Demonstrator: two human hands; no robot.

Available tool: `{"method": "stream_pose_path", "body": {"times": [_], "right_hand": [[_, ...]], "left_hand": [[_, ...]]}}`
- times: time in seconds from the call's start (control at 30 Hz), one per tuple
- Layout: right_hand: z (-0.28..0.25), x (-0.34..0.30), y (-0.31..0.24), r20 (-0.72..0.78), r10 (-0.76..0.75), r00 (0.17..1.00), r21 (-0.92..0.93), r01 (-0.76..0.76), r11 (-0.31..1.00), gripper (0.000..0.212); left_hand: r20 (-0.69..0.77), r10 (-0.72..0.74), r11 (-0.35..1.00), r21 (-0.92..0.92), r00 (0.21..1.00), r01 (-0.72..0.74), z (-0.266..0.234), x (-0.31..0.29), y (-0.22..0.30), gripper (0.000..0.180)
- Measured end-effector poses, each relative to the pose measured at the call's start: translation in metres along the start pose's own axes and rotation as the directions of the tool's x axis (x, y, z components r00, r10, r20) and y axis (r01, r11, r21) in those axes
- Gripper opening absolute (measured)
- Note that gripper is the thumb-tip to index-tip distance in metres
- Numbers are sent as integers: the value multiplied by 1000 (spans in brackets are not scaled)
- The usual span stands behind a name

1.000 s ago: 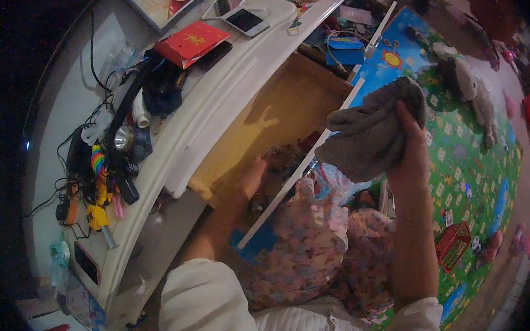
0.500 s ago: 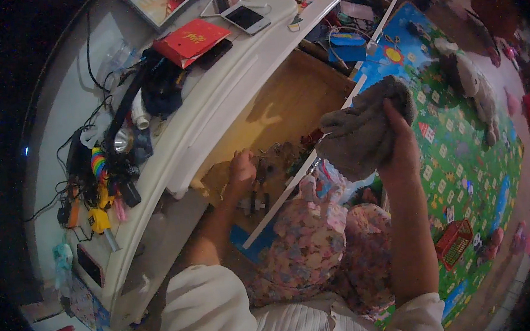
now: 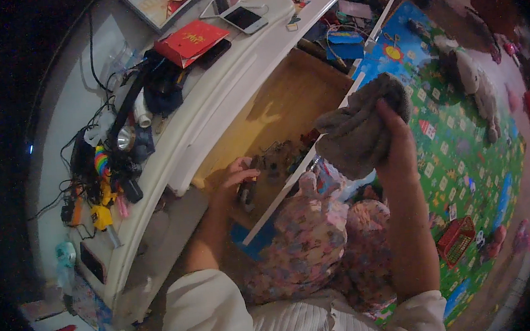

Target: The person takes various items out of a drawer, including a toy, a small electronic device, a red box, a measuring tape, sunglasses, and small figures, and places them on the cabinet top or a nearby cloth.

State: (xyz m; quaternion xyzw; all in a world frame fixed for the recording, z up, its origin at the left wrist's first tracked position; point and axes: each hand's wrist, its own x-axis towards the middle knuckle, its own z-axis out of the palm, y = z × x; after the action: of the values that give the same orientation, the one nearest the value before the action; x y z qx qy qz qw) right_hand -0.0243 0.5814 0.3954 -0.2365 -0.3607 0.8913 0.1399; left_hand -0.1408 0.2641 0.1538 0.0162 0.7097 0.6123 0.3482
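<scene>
Left hand (image 3: 232,179) moved deeper into drawer (image 3: 285,105); right hand (image 3: 393,137) holds grey cloth (image 3: 358,127).

I see the right hand (image 3: 394,140) raised, gripping a bunched grey cloth (image 3: 362,130) above the front edge of an open wooden drawer (image 3: 285,108). The left hand (image 3: 232,180) reaches into that drawer, fingers resting among small dark items (image 3: 271,165) I cannot identify. Beyond the left hand, the white desk (image 3: 210,107) carries a red booklet (image 3: 192,40), two phones (image 3: 237,15) and tangled cables (image 3: 103,159). A patterned play mat (image 3: 463,156) lies beside the right hand.
</scene>
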Motion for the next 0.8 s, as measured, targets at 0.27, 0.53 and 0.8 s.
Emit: {"method": "stream_pose_path", "body": {"times": [0.27, 0.53, 0.8], "right_hand": [[-4, -2, -11, -36, -103, 994, 56, 105, 993, 35], [-36, -8, -30, -36, -136, 990, 149, 140, 979, 30], [-42, -20, -47, -83, -160, 984, 141, 171, 975, 29]], "left_hand": [[-32, 39, 956, -289, 999, -47, -18, -9, -14, 24], [-97, -31, 959, -284, 995, 2, 15, -23, 17, 20], [-81, 67, 932, -350, 994, -91, 34, -42, 23, 28]]}}
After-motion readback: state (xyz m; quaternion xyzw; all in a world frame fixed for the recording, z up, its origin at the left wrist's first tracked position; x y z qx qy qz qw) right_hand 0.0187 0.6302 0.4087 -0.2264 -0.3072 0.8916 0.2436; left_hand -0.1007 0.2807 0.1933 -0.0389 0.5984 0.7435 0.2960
